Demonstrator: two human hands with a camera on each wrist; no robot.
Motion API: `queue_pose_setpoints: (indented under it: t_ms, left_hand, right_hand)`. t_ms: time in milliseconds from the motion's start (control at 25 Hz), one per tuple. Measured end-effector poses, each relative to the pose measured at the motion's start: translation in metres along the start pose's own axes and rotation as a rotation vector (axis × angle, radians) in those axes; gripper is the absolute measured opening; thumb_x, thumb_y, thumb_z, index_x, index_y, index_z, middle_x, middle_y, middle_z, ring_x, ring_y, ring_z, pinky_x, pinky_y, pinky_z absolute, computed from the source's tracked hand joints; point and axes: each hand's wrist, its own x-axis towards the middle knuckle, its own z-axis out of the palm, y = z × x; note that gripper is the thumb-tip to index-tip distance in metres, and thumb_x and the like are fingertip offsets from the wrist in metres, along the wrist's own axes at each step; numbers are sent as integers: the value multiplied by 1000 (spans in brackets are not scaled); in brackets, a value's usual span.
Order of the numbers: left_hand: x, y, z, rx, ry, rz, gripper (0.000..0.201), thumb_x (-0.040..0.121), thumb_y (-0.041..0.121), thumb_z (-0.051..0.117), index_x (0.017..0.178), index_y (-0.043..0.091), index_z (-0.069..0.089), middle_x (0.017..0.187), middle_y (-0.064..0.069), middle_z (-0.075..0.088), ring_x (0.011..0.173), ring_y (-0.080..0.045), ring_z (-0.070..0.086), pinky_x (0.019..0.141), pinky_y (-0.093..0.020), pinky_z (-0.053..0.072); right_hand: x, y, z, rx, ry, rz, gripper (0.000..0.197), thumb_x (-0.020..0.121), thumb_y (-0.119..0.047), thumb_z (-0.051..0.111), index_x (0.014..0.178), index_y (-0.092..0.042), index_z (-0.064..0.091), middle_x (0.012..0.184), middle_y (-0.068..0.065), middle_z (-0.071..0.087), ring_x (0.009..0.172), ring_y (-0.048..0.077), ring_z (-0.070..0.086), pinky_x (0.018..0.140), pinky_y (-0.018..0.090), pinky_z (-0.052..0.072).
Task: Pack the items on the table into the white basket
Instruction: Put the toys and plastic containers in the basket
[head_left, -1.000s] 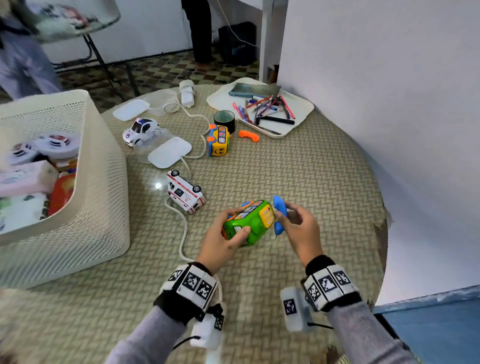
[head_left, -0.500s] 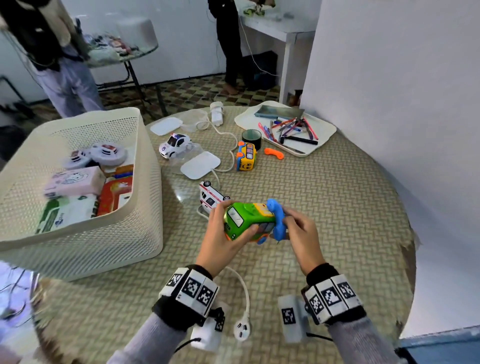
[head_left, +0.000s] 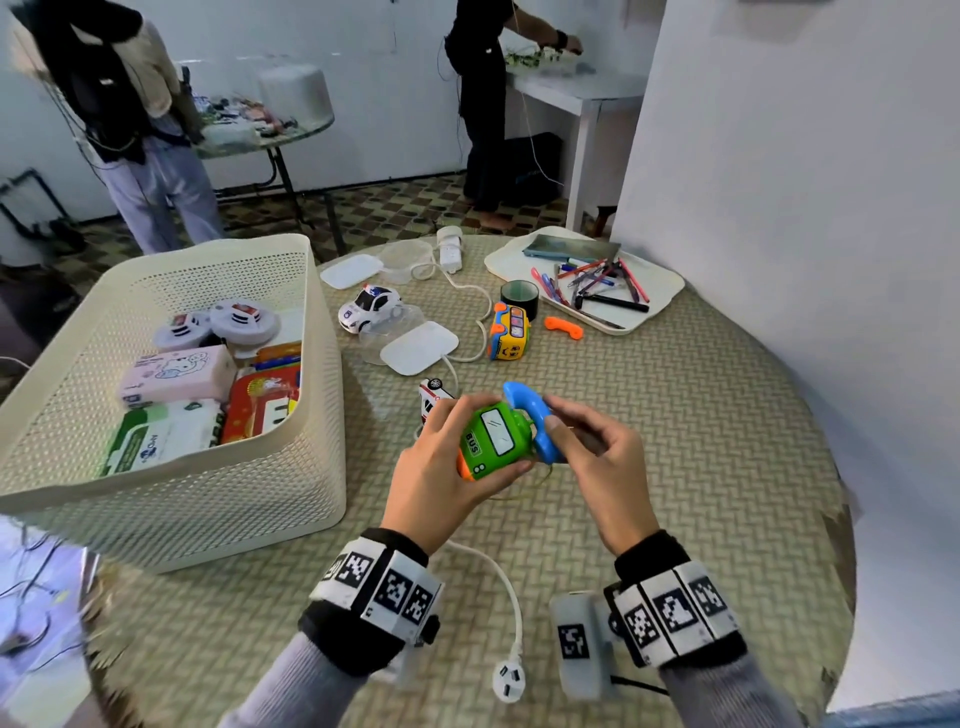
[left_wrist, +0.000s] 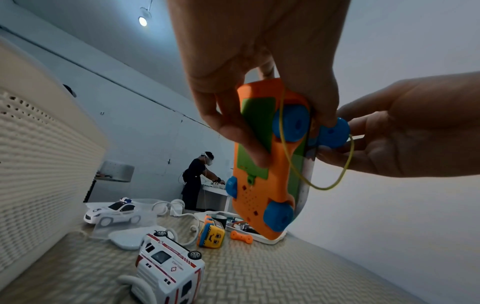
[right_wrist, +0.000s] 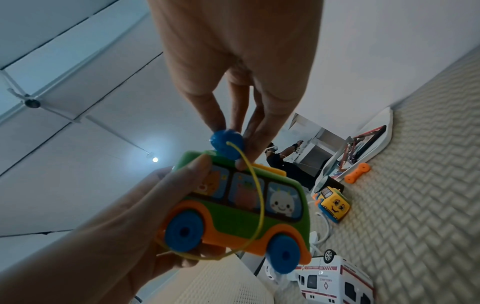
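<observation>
The green toy bus (head_left: 493, 439) now sits higher in your hands than a second ago, turned so its windscreen faces you, mid-frame above the worktop (head_left: 701, 467). Your left hand (head_left: 441, 478) grips its body; your right hand (head_left: 597, 457) pinches the blue handset (head_left: 532, 418) against its roof, the yellow cord (right_wrist: 255, 207) looping loose. That reads as handset seated, ready for packing. The white basket (head_left: 322, 415) lies left of frame, its near wall tall; open room beside the tipped ambulance (head_left: 434, 397).
</observation>
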Motion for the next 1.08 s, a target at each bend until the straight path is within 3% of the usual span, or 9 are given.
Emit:
queue_pose_setpoints:
  t_ms: [120, 320, 480, 600, 760, 880, 960, 1080]
  left_hand:
    - [-3, -2, -3, 27, 5, 24, 59, 68, 57, 75, 119, 39, 51, 108, 21, 49, 98, 8, 51, 71, -9, 41]
    - [-7, -4, -6, 8, 46, 17, 59, 67, 60, 73, 118, 40, 50, 106, 19, 50, 96, 8, 51, 67, -3, 39]
    - [-11, -4, -7, 22, 40, 23, 60, 67, 64, 69, 119, 39, 51, 107, 19, 50, 95, 8, 52, 65, -4, 39]
    - [-14, -6, -7, 53, 32, 21, 61, 67, 65, 68, 119, 40, 51, 107, 20, 49, 93, 7, 52, 65, -4, 38]
    - [-17, -8, -9, -60, 31, 5, 58, 65, 60, 73, 116, 43, 51, 109, 21, 52, 98, 10, 52, 71, -3, 38]
    - [-21, -11, -7, -257, 6, -37, 59, 63, 59, 77, 114, 41, 51, 109, 19, 57, 95, 0, 57, 79, -17, 45]
    - [-23, -13, -4, -327, -9, -44, 62, 63, 60, 75, 115, 35, 52, 109, 15, 60, 93, -6, 59, 79, -25, 48]
    - [-22, -12, -8, -341, -8, -36, 60, 63, 59, 75, 114, 38, 54, 105, 14, 61, 90, -5, 59, 78, -25, 48]
  right_hand:
    - [-2, -3, 5, -2, -15, 12, 20, 86, -3, 65, 99, -18, 69, 101, -1, 73, 93, 20, 70, 85, 41, 56]
    - [-6, -7, 4, -4, -70, 28, 22, 86, -4, 66, 107, -6, 69, 96, 6, 73, 86, 21, 72, 69, 35, 60]
    - [-8, -6, 5, -23, -70, 18, 20, 84, -3, 68, 103, -7, 69, 95, 9, 72, 81, 22, 72, 63, 33, 60]
    - [-10, -4, 5, -73, -101, -11, 17, 84, -4, 69, 98, -13, 70, 97, 10, 73, 83, 24, 72, 67, 40, 60]
    - [-11, -5, 2, -16, -124, -28, 12, 89, -10, 64, 97, -6, 71, 103, 6, 72, 97, 21, 68, 72, 34, 58]
    - [-9, 1, -2, 2, -266, 14, 34, 84, -43, 65, 113, -25, 65, 121, 1, 64, 119, 19, 55, 97, 43, 47]
    - [-9, 4, -1, 126, -400, 132, 51, 80, -55, 62, 127, -36, 54, 136, 3, 54, 130, 25, 46, 105, 50, 40]
    - [-14, 0, 2, 193, -458, 146, 40, 93, -40, 49, 131, -29, 52, 135, -3, 55, 124, 20, 52, 100, 38, 46]
